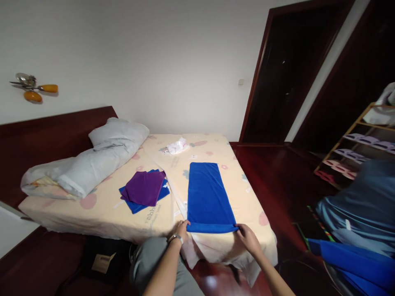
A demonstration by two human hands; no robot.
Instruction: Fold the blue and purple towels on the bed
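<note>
A long blue towel [207,191] lies flat on the bed, its near edge turned over into a narrow fold. My left hand [182,231], with a band on the wrist, pinches the left end of that fold. At the right end, my right hand [247,237] grips the other corner between thumb and fingers. To the left of the blue towel, a purple cloth [145,188] rests on top of blue cloth [135,207], with edges showing around it.
The bed [216,144] has a patterned sheet. A covered bundle of bedding [105,154] lies near the headboard, and a crumpled white plastic bag [177,146] is at the far side. More blue cloth [354,259] hangs at right, near a shoe rack [354,127].
</note>
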